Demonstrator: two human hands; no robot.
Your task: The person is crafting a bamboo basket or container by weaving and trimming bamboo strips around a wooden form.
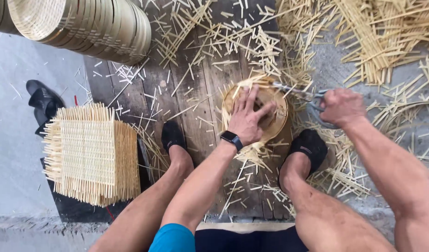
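Note:
My left hand [248, 117] presses flat, fingers spread, inside a round bamboo basket [278, 123] that rests on dark wooden boards [196, 98] between my feet. A dark watch sits on that wrist. My right hand [342, 107] grips the handles of metal scissors [298, 91], whose blades reach to the basket's upper right rim. Cut bamboo strips stick out around the rim.
A stack of square woven bamboo mats [91, 154] lies at the left. Stacked round bamboo rings [91, 25] lie at top left. Loose bamboo strips [377, 42] litter the boards and the grey floor. Black sandals [43, 102] sit at far left.

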